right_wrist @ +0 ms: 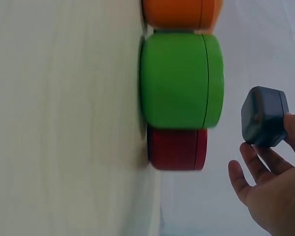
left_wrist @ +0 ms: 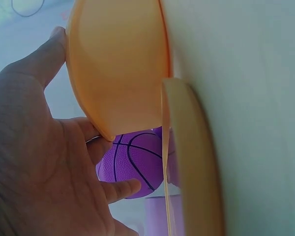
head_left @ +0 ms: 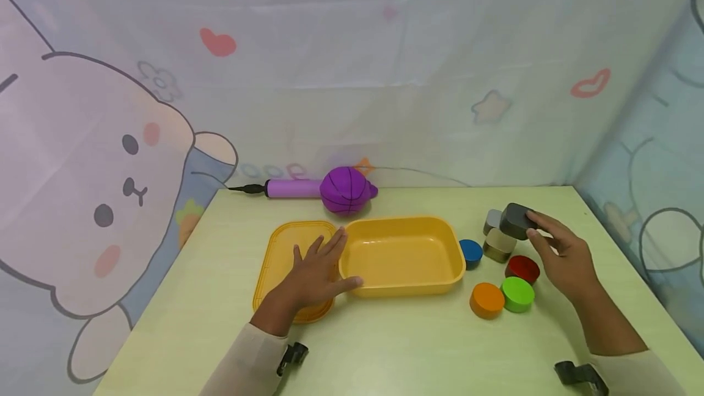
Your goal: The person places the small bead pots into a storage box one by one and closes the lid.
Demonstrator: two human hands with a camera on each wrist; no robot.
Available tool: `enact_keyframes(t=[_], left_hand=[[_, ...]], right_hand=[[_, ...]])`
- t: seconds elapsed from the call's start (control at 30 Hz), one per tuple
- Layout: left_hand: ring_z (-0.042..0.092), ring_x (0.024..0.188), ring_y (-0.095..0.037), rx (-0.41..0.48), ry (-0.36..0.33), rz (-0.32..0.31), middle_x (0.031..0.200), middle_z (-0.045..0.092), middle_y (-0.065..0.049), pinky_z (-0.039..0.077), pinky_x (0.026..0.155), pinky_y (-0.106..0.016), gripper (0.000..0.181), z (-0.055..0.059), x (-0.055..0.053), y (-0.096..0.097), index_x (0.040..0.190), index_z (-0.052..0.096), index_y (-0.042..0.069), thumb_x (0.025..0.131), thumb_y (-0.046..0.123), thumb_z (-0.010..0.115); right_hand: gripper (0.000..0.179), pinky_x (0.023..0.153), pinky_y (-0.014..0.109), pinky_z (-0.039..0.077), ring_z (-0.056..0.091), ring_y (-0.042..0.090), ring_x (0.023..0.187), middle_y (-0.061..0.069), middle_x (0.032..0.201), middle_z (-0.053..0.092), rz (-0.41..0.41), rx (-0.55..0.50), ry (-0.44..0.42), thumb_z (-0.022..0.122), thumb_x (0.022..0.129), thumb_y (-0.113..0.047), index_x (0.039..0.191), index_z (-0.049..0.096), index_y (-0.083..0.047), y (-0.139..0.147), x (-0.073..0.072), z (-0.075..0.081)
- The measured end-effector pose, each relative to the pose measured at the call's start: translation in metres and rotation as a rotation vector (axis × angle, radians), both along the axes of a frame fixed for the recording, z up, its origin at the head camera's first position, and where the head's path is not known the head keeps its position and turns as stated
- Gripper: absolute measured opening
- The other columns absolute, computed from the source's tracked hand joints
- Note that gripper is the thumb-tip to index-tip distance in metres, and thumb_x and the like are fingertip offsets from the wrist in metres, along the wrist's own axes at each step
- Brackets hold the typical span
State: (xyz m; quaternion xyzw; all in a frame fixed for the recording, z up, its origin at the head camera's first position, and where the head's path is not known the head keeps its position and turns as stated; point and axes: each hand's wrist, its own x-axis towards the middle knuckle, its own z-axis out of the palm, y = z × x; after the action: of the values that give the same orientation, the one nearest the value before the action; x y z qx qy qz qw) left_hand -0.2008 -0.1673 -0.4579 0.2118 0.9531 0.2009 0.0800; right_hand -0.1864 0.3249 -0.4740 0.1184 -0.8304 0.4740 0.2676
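My right hand (head_left: 566, 255) pinches a small black square tin (head_left: 516, 221) between thumb and fingers, raised above the other tins at the right. In the right wrist view the black tin (right_wrist: 263, 116) is clear of the table, beyond the green tin (right_wrist: 179, 81). My left hand (head_left: 316, 271) is spread with straight fingers, its thumb and fingertips at the left rim of a yellow rectangular tray (head_left: 401, 289). That rim also shows in the left wrist view, where the tray (left_wrist: 120, 64) stands beside the hand. Under the left hand lies a flat yellow lid (head_left: 275, 267).
Round tins in blue (head_left: 471, 253), red (head_left: 522, 269), green (head_left: 517, 294) and orange (head_left: 486, 300) stand right of the tray. Silver (head_left: 492, 221) and gold (head_left: 499, 245) square tins are behind them. A purple ball (head_left: 345, 190) and hand pump (head_left: 294, 188) lie at the back edge.
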Motion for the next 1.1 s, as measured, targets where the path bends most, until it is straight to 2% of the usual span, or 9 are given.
enact_keyframes(t=[0.1,0.2,0.3,0.37,0.67,0.83,0.97,1.03,1.1], left_hand=[[0.012,0.171,-0.047,-0.001,0.003,-0.001,0.185,0.005,0.009,-0.004,0.123,-0.089,0.105,0.0,0.001,0.0,0.178,0.012,0.023,0.1,0.078,0.056],[0.013,0.171,-0.047,0.002,0.007,-0.001,0.185,0.006,0.008,-0.002,0.123,-0.09,0.104,-0.001,0.0,0.0,0.178,0.013,0.023,0.1,0.077,0.057],[0.014,0.17,-0.048,0.004,0.006,-0.002,0.185,0.006,0.008,-0.002,0.123,-0.09,0.104,-0.002,0.0,0.0,0.178,0.013,0.023,0.1,0.077,0.057],[0.014,0.17,-0.048,0.0,0.005,-0.002,0.185,0.006,0.008,-0.002,0.123,-0.09,0.105,-0.002,-0.001,-0.001,0.178,0.012,0.023,0.1,0.078,0.057],[0.015,0.17,-0.048,0.004,-0.004,0.005,0.185,0.007,0.008,-0.001,0.123,-0.089,0.106,-0.002,0.001,-0.002,0.178,0.011,0.024,0.099,0.077,0.058],[0.015,0.17,-0.048,0.0,0.004,0.001,0.185,0.007,0.009,0.0,0.124,-0.089,0.105,-0.003,0.0,-0.002,0.178,0.012,0.024,0.1,0.078,0.057],[0.014,0.171,-0.046,-0.002,0.007,-0.004,0.185,0.005,0.01,-0.001,0.124,-0.088,0.105,-0.003,-0.001,-0.002,0.178,0.01,0.026,0.1,0.079,0.056],[0.013,0.171,-0.046,-0.001,0.008,-0.006,0.185,0.005,0.01,-0.001,0.124,-0.088,0.105,-0.003,-0.001,-0.002,0.178,0.01,0.026,0.1,0.079,0.056],[0.013,0.171,-0.046,0.001,0.006,-0.005,0.185,0.004,0.01,-0.001,0.125,-0.088,0.106,-0.002,0.0,-0.002,0.178,0.009,0.026,0.1,0.079,0.057]], right_hand=[[0.043,0.1,-0.002,0.044,0.05,-0.021,0.133,-0.023,0.151,0.057,0.038,0.003,-0.002,0.063,0.109,0.001,0.152,0.063,0.0,-0.014,0.0,0.005],[0.043,0.101,-0.002,0.044,0.049,-0.021,0.133,0.002,0.156,0.061,0.062,0.007,-0.006,0.061,0.11,0.0,0.153,0.062,0.0,-0.027,-0.001,0.01],[0.043,0.101,-0.002,0.044,0.048,-0.022,0.133,0.028,0.156,0.058,0.082,0.013,-0.011,0.06,0.111,-0.001,0.154,0.061,0.0,-0.037,-0.004,0.012],[0.043,0.101,-0.002,0.044,0.047,-0.024,0.132,0.035,0.155,0.056,0.093,0.017,-0.022,0.059,0.111,-0.002,0.155,0.06,0.0,-0.044,-0.005,0.013],[0.043,0.101,0.0,0.045,0.052,-0.02,0.128,0.035,0.155,0.056,0.193,-0.004,-0.043,0.057,0.112,0.0,0.155,0.057,0.005,-0.077,-0.013,0.015],[0.042,0.102,0.002,0.047,0.054,-0.018,0.13,0.036,0.154,0.057,0.273,-0.013,-0.027,0.057,0.11,0.004,0.152,0.058,0.008,-0.095,-0.017,0.018],[0.042,0.1,0.003,0.05,0.054,-0.016,0.133,0.034,0.156,0.056,0.307,-0.013,-0.057,0.058,0.11,0.003,0.152,0.058,0.009,-0.107,-0.019,0.02],[0.042,0.1,0.003,0.05,0.061,-0.001,0.137,0.033,0.157,0.056,0.309,-0.003,-0.082,0.059,0.11,0.001,0.152,0.059,0.008,-0.114,-0.021,0.021],[0.043,0.1,0.003,0.05,0.065,0.02,0.141,0.031,0.159,0.056,0.313,0.001,-0.12,0.061,0.111,-0.002,0.153,0.059,0.006,-0.12,-0.022,0.022]])
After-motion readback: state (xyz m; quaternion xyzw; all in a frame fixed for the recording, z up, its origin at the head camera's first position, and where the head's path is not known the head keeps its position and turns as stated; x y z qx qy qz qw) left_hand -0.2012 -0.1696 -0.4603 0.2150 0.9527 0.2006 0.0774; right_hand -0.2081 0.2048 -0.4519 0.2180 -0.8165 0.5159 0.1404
